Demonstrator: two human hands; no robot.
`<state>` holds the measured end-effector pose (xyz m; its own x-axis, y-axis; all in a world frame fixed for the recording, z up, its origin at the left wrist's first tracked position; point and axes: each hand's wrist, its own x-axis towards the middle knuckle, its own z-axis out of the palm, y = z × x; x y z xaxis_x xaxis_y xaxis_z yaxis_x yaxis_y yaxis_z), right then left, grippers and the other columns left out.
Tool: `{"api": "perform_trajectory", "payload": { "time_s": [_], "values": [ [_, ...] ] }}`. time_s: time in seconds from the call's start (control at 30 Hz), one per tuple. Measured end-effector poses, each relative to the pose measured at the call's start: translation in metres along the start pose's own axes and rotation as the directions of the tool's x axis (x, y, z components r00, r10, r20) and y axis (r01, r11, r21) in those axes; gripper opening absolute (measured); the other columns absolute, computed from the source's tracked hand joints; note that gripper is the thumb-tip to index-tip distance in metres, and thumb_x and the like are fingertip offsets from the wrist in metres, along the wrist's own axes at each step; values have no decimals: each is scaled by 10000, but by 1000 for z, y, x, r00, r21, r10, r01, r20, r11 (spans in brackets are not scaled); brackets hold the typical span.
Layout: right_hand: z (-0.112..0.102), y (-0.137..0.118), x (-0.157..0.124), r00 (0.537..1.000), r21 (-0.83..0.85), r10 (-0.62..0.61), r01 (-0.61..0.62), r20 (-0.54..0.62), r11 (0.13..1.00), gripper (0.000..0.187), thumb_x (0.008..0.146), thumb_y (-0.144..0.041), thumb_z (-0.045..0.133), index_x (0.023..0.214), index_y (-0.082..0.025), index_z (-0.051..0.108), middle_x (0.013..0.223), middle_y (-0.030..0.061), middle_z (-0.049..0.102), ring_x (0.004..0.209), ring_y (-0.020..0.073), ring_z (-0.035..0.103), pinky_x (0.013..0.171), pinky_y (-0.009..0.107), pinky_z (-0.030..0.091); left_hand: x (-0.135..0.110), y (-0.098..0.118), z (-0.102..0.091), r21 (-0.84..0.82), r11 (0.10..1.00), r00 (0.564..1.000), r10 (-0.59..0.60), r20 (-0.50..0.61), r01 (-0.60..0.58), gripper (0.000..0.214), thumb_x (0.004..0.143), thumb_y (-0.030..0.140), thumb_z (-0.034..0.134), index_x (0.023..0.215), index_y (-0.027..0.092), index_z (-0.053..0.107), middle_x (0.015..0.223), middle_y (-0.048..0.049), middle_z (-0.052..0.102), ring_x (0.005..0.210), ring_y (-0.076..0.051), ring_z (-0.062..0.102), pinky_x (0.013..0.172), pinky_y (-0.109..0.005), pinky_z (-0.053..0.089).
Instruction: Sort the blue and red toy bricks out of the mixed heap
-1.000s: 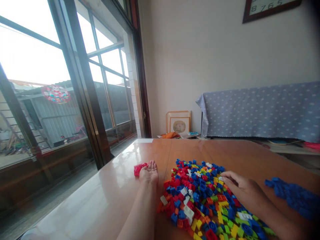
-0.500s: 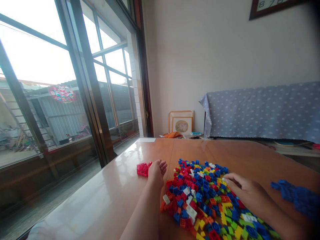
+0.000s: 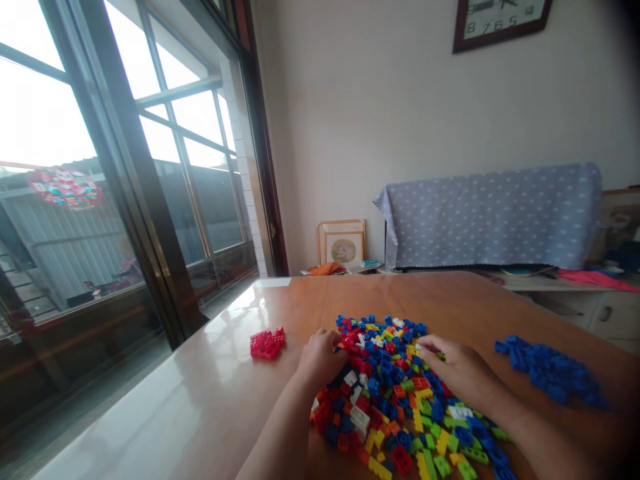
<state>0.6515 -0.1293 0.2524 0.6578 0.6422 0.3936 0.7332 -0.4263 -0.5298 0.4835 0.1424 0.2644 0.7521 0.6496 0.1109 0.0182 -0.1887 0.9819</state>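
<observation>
A big heap of mixed toy bricks (image 3: 395,393) in red, blue, green, yellow, orange and white lies on the wooden table (image 3: 240,387). My left hand (image 3: 320,357) rests on the heap's left edge, fingers curled down onto red and blue bricks. My right hand (image 3: 457,373) lies on the heap's far right part, its fingertips pinched among green and yellow bricks. What either hand holds is hidden. A small group of red bricks (image 3: 267,343) sits apart to the left. A pile of blue bricks (image 3: 547,370) lies to the right.
A tall window with dark frames (image 3: 125,167) runs along the table's left side. Behind the table stands furniture under a dotted grey-blue cloth (image 3: 490,217), with a framed picture (image 3: 343,243) on the floor and a clock (image 3: 500,20) on the wall.
My left hand has moved right, from beside the small red group to the edge of the mixed heap. My right hand stays on the heap. The camera has turned slightly right.
</observation>
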Motion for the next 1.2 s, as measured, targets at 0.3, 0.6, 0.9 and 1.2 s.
{"api": "perform_trajectory", "payload": {
  "time_s": [0.3, 0.6, 0.9, 1.2],
  "values": [
    [-2, -7, 0, 1000, 5, -24, 24, 2, 1000, 307, 938, -445, 468, 1038, -257, 689, 1054, 48, 744, 1018, 259, 669, 866, 352, 490, 16, -6, 0, -171, 983, 995, -84, -55, 73, 112, 700, 139, 703, 798, 193, 714, 646, -9, 664, 616, -156, 610, 576, -228, 437],
    [-2, -4, 1, 1000, 32, -5, 5, -7, 999, 301, 932, -467, 496, 1037, -270, 697, 1072, 39, 747, 1026, 258, 676, 862, 345, 508, 18, -4, -9, -404, 906, 983, -169, -67, 128, 311, 787, 321, 718, 1027, 131, 663, 762, -60, 702, 617, -141, 656, 579, -231, 479],
    [-4, -53, -12, 997, 279, -73, 74, -14, 957, 388, 920, -415, 573, 1267, -260, 650, 1179, 69, 713, 917, 216, 694, 804, 325, 561, -26, 47, 34, -380, 922, 970, 23, 240, 72, 362, 740, 357, 830, 1018, 155, 718, 888, -60, 719, 734, -149, 651, 721, -256, 515],
    [-18, -89, -21, 992, 444, -123, 96, 34, 891, 313, 902, -348, 643, 1190, -243, 700, 919, 26, 719, 780, 171, 658, 697, 274, 528, -48, 51, 73, -403, 903, 883, 60, 465, 151, 441, 720, 350, 863, 1078, 187, 664, 810, -27, 675, 765, -178, 659, 718, -276, 526]
  ]
}}
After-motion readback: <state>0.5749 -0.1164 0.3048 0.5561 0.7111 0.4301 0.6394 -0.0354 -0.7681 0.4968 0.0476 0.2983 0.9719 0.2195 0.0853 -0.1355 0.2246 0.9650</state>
